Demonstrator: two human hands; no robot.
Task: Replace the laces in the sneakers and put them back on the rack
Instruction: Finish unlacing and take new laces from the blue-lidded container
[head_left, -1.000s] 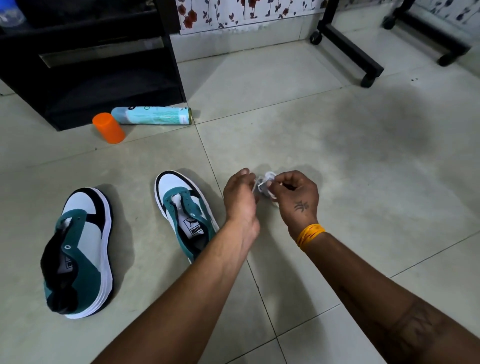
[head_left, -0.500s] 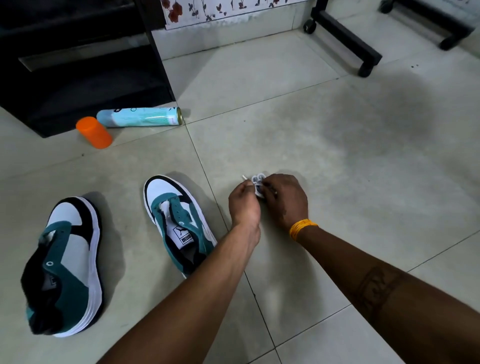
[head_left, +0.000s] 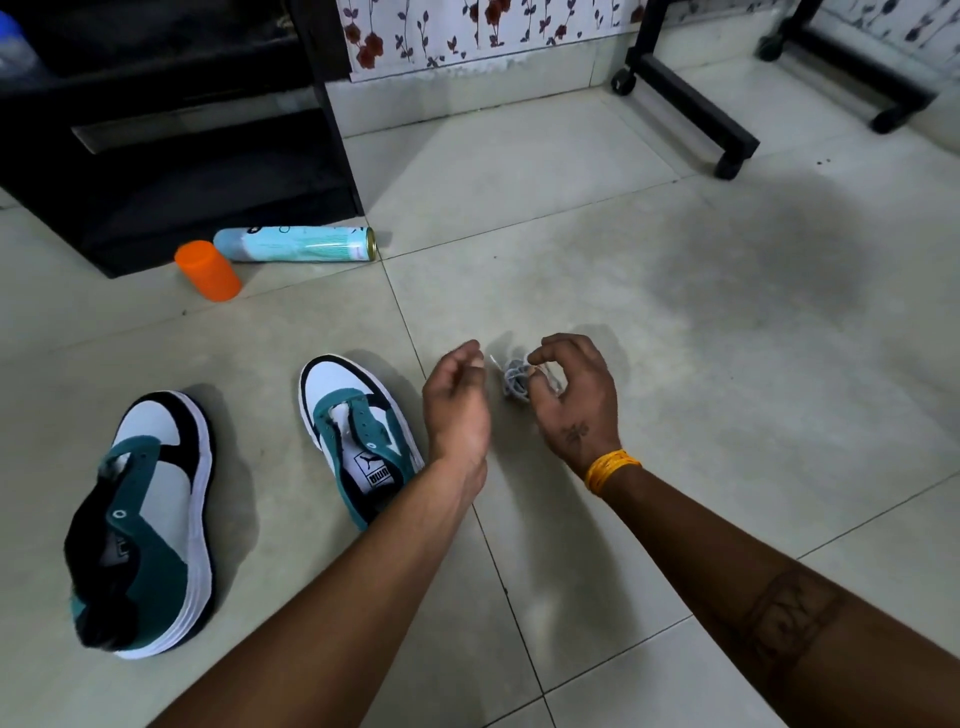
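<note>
The right hand (head_left: 574, 400) pinches a bundled white lace (head_left: 515, 378) just above the floor (head_left: 675, 338); the left hand (head_left: 457, 400) hangs beside it, fingers loosely curled, holding nothing. Two laceless sneakers (head_left: 358, 431) (head_left: 145, 525) lie left of the hands, off the rack (head_left: 171, 130).

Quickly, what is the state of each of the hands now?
Left hand: open, holding nothing.
Right hand: fingers pinch the bundled white lace.

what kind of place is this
Probably a room in a home: a tiled floor, floral wallpaper along the wall, and a dark rack beside two sneakers on the floor.
</note>
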